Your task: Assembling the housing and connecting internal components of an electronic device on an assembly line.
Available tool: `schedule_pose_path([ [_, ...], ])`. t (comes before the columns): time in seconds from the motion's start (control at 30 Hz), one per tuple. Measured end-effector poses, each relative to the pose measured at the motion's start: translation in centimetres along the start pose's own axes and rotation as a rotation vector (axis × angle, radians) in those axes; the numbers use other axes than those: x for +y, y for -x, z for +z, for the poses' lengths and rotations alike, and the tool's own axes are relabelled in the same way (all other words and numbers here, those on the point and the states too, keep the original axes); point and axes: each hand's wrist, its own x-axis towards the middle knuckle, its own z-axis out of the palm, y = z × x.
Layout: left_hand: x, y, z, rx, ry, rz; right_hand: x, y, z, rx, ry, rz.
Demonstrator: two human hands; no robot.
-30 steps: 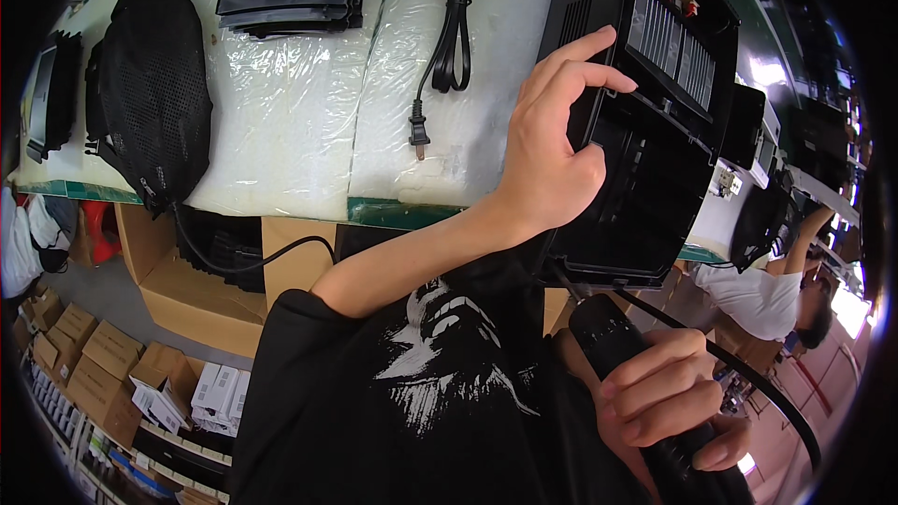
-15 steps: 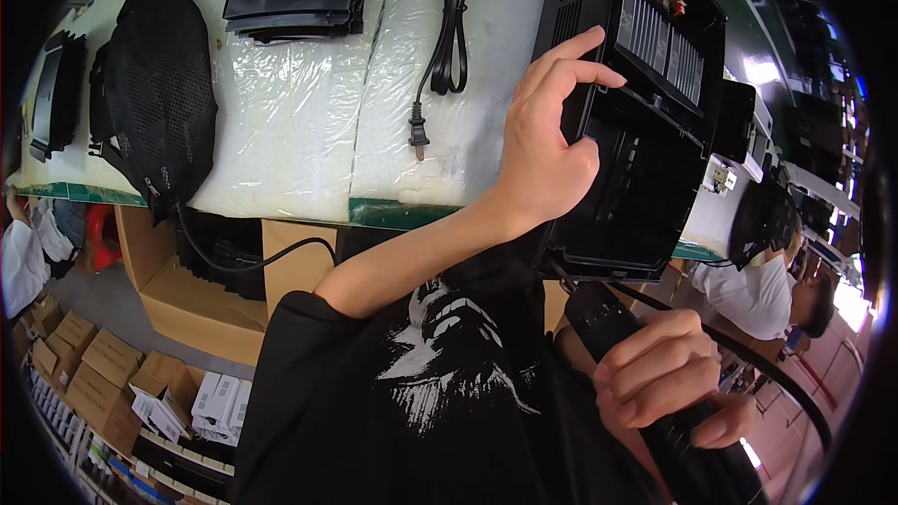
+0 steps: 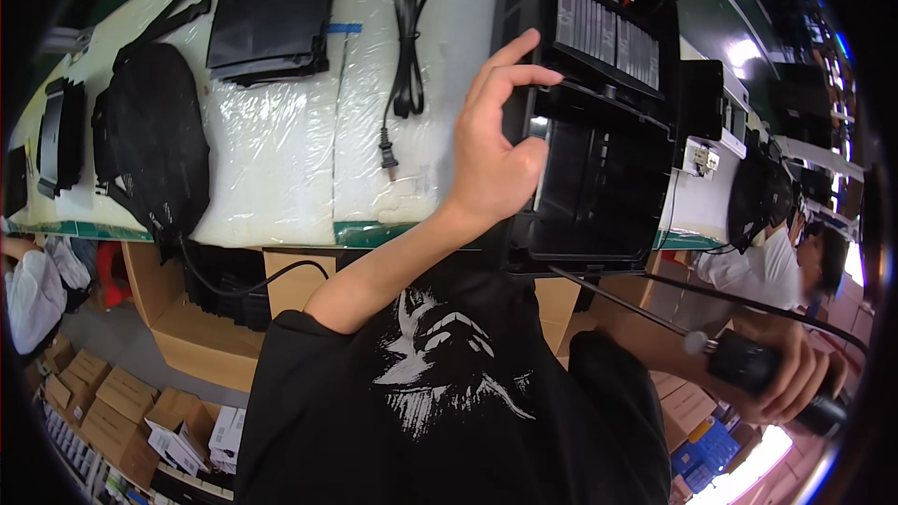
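Observation:
A black casing (image 3: 599,257) stands on the table at right, its inside showing a row of grey ribbed blocks and a small circuit board. My left hand (image 3: 500,145) is at the casing's left wall, fingers stretched and thumb apart, holding nothing I can see. In my right hand (image 3: 790,369) is a black powered screwdriver (image 3: 744,362) with a long metal shaft (image 3: 622,302). The shaft slants up left, its tip end at the casing's near edge; contact there is unclear. The right fingers are wrapped round the handle, slightly blurred.
A coiled power cord with plug (image 3: 408,56) lies left of the casing. Further left are stacked black panels (image 3: 271,14) and a black mesh bag (image 3: 154,136). An open cardboard box (image 3: 201,327) sits below the table edge. Other people work at both sides.
My right hand and the screwdriver have swung away to the right and tilted lower, so the long shaft now shows. The left hand keeps its place on the casing; the whole view has shifted.

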Motion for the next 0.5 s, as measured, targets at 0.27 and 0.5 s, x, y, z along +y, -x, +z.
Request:
schedule_pose_path([
  [0.27, -0.1, 0.1, -0.6, -0.031, -0.068, 0.000, -13.5, -1.0, -11.2, 0.535, 0.637, 0.620],
  [0.5, 0.3, 0.0, -0.5, -0.050, -0.113, -0.024, -14.5, 9.6, -28.9, 1.311, 1.393, 0.523],
])
